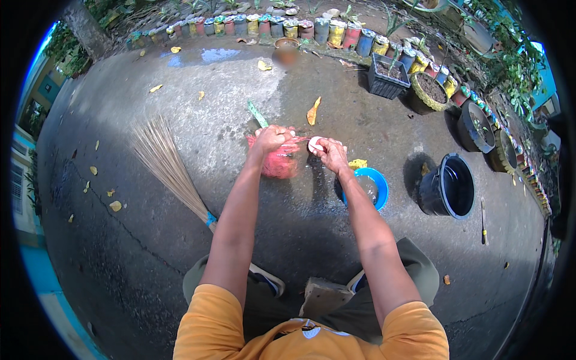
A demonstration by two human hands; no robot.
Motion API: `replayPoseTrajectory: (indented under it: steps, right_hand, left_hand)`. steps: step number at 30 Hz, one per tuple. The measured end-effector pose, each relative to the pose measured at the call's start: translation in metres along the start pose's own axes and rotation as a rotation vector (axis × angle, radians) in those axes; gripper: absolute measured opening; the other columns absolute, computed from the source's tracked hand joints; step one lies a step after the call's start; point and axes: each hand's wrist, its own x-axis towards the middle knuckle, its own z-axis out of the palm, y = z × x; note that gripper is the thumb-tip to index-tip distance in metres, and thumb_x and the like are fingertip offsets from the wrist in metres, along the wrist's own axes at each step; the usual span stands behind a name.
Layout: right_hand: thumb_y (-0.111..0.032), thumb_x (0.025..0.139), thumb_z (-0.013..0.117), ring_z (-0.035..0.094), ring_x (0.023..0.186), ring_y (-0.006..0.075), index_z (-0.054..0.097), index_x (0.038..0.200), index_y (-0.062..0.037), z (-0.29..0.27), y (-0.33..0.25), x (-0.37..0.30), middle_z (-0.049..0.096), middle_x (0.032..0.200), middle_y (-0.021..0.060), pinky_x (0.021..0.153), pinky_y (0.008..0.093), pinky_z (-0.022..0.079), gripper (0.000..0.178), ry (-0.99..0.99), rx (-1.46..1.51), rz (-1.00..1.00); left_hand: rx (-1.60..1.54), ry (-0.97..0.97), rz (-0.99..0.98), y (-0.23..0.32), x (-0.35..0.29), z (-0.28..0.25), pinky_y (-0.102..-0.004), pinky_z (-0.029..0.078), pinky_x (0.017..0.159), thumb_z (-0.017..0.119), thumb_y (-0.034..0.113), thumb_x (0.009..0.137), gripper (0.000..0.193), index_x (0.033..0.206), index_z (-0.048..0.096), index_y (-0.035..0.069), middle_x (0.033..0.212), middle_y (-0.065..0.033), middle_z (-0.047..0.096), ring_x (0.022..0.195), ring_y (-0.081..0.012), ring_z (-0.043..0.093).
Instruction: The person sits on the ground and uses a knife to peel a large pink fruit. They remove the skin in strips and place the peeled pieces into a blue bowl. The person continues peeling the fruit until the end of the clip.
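My left hand [274,138] is closed on the upper part of a wet, red, see-through bundle [279,165], which looks like a thin plastic or net bag. A flat green strip [257,113] sticks out just beyond that hand. My right hand [332,154] grips a small, rounded, pinkish-white piece [314,144] between thumb and fingers; its kind is unclear. A thin red strand [300,139] stretches from the bundle toward the right hand. Close to my right forearm stands a blue basin [381,183] of cloudy water, with a yellow thing [358,163] at its far rim.
A black bucket [427,195] and a knife [484,223] are at the right. On the left lies a stick broom [174,171]. A wooden block [324,298] sits between my feet. Planters [388,81] and painted bottles [264,26] edge the wet concrete.
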Motion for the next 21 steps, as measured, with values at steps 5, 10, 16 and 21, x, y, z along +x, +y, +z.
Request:
replayPoseTrajectory:
  steps: [5, 10, 16, 21]
  right_hand:
    - [-0.014, 0.077, 0.068, 0.056, 0.093, 0.0279, 0.062, 0.089, -0.0134, 0.029, -0.015, -0.013, 0.058, 0.087, 0.0080, 0.085, 0.0430, 0.037, 0.013, 0.007, 0.000, -0.230]
    - [-0.014, 0.077, 0.066, 0.054, 0.098, 0.0270, 0.064, 0.095, -0.0183, 0.039, -0.031, -0.021, 0.058, 0.091, 0.0062, 0.084, 0.0432, 0.037, 0.019, 0.014, -0.019, -0.411]
    - [-0.022, 0.081, 0.069, 0.056, 0.096, 0.0285, 0.065, 0.093, -0.0137, 0.024, -0.029, -0.013, 0.061, 0.090, 0.0068, 0.080, 0.0418, 0.038, 0.016, 0.094, -0.061, 0.035]
    - [-0.017, 0.078, 0.067, 0.055, 0.092, 0.0277, 0.065, 0.093, -0.0141, 0.032, -0.052, -0.002, 0.056, 0.089, 0.0081, 0.081, 0.0421, 0.037, 0.015, 0.137, 0.105, -0.608]
  left_hand:
    - [0.005, 0.080, -0.044, -0.018, 0.005, -0.007, -0.0284, 0.046, 0.089, 0.070, 0.041, 0.080, 0.032, 0.100, 0.075, 0.016, 0.102, -0.0028, 0.072, 0.096, -0.0149, 0.064]
    - [-0.175, -0.003, -0.026, -0.032, 0.005, -0.012, -0.0251, 0.048, 0.075, 0.075, 0.035, 0.079, 0.027, 0.092, 0.077, 0.012, 0.077, 0.0040, 0.070, 0.074, -0.0068, 0.059]
    - [-0.281, 0.064, 0.025, -0.046, 0.009, -0.007, -0.0247, 0.048, 0.084, 0.076, 0.022, 0.078, 0.023, 0.097, 0.075, 0.009, 0.091, 0.0012, 0.072, 0.086, -0.0089, 0.062]
    - [-0.348, 0.008, 0.034, -0.048, 0.020, -0.005, -0.0257, 0.048, 0.083, 0.074, 0.022, 0.080, 0.025, 0.099, 0.074, 0.006, 0.094, -0.0027, 0.072, 0.087, -0.0109, 0.062]
